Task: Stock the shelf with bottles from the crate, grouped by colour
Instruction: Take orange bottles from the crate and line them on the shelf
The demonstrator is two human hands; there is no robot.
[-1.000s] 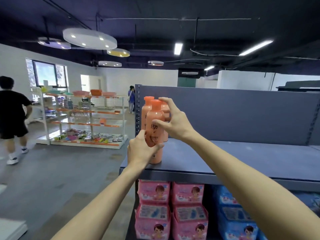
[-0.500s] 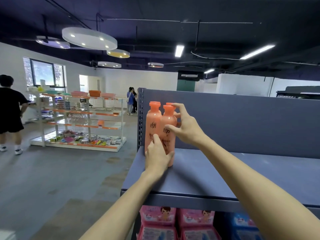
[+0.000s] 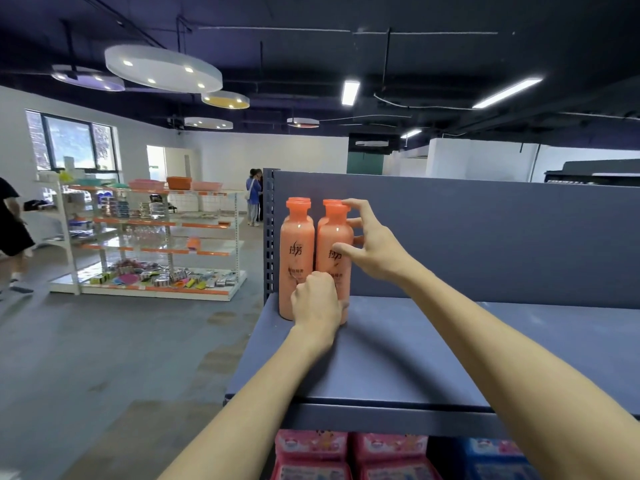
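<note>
Several orange bottles stand upright in the back left corner of the grey-blue shelf point(image 3: 433, 348). The front left bottle point(image 3: 296, 258) stands free against the upright post. The front right bottle point(image 3: 333, 237) stands beside it, touching it. My left hand point(image 3: 317, 303) is curled round the lower part of that front right bottle, down at the shelf board. My right hand point(image 3: 372, 247) holds its upper part, thumb on the label and fingers round its right side and cap. More orange caps show behind the front pair. No crate is in view.
The shelf's back panel point(image 3: 485, 230) rises behind the bottles. Pink packs point(image 3: 311, 455) and blue packs point(image 3: 495, 459) fill the level below. Across the aisle stands a white rack of goods point(image 3: 152, 244). One person point(image 3: 254, 199) stands far back and another person point(image 3: 14, 230) walks at the left edge.
Both hands moved the held orange bottle from the shelf's front edge back and to the right. It now stands beside the others in the back corner.
</note>
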